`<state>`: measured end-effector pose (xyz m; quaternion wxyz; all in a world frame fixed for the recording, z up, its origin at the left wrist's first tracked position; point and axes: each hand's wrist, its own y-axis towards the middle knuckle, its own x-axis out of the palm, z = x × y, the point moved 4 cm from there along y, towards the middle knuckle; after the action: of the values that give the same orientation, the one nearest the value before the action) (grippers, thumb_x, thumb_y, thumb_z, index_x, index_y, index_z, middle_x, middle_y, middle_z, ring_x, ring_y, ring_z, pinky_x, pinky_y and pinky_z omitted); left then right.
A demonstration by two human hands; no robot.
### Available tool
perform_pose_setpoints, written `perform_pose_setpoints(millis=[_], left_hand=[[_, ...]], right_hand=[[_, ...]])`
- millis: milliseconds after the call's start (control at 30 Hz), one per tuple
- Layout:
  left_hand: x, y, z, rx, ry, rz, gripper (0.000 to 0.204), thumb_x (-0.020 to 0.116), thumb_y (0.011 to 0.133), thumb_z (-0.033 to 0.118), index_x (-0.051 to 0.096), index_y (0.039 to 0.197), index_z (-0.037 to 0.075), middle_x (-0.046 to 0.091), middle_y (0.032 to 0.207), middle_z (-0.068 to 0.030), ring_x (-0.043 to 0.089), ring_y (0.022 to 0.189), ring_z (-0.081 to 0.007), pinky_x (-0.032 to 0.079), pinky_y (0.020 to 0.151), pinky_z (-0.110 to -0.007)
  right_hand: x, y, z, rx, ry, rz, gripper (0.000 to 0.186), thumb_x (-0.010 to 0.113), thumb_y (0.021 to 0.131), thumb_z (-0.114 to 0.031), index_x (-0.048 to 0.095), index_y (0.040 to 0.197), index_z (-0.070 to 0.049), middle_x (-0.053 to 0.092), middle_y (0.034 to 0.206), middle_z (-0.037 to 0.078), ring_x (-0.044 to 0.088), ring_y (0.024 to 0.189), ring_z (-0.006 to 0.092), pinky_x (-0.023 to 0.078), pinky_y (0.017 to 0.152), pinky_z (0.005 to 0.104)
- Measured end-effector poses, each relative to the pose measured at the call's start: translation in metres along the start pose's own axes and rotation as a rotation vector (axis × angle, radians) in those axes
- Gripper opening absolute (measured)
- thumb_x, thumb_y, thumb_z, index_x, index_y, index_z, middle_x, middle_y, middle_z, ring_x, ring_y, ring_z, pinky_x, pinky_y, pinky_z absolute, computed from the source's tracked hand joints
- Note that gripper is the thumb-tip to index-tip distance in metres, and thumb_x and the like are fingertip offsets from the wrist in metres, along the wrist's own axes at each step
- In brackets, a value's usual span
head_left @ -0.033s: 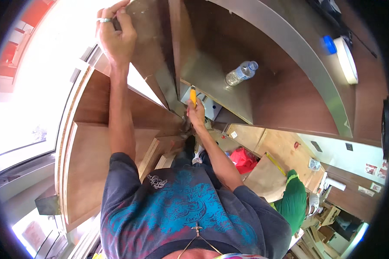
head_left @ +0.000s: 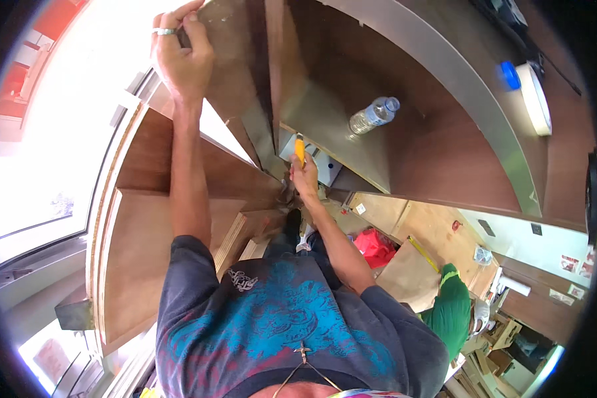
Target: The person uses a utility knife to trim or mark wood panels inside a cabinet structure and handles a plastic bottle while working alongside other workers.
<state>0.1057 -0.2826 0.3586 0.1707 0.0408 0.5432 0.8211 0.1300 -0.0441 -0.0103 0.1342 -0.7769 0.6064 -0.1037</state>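
My left hand [head_left: 182, 63], with a ring on one finger, reaches up at the upper left. Its fingers curl over the top end of a brown wooden panel [head_left: 235, 66] beside the bright window. Lower and near the centre, my right hand [head_left: 304, 178] is closed round a yellow utility knife [head_left: 300, 150]. The knife points upward, and its metal tip is at the lower front edge of a brown cabinet shelf [head_left: 331, 147]. Whether the tip touches that edge I cannot tell. A clear plastic water bottle [head_left: 371, 118] stands on the shelf, right of the knife.
Up on the right are a roll of tape [head_left: 536, 99] and a blue cap [head_left: 509, 75]. Plywood boards [head_left: 172, 245] lean at the left. A person in green [head_left: 451, 308] is low at the right, near a red bag [head_left: 375, 248] and a yellow tape measure [head_left: 423, 254].
The view has shifted very slightly, so everything sits a little further right. Both hands keep their grip on the panel and the utility knife.
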Motion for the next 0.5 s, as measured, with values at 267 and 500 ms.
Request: perform_pose_setpoints(millis=[267, 500], left_hand=[[-0.001, -0.002, -0.01, -0.044, 0.02, 0.048, 0.015, 0.055, 0.093, -0.004, 0.067, 0.099, 0.004, 0.059, 0.083, -0.0012, 0.044, 0.059, -0.0046, 0.034, 0.051, -0.022], [0.003, -0.003, -0.009, -0.074, -0.039, 0.046, 0.015, 0.055, 0.094, -0.003, 0.067, 0.1, 0.004, 0.057, 0.083, 0.001, 0.037, 0.055, -0.0014, 0.029, 0.046, -0.02]], right_hand=[[-0.01, 0.013, -0.001, 0.007, -0.046, -0.195, 0.025, 0.058, 0.099, -0.023, 0.053, 0.113, -0.003, 0.051, 0.062, 0.0, 0.048, 0.047, 0.009, 0.041, 0.044, 0.0261], [-0.013, 0.009, -0.02, 0.109, -0.043, -0.171, 0.022, 0.057, 0.1, -0.024, 0.054, 0.105, -0.003, 0.053, 0.064, 0.0, 0.049, 0.049, 0.0086, 0.041, 0.045, 0.0254]])
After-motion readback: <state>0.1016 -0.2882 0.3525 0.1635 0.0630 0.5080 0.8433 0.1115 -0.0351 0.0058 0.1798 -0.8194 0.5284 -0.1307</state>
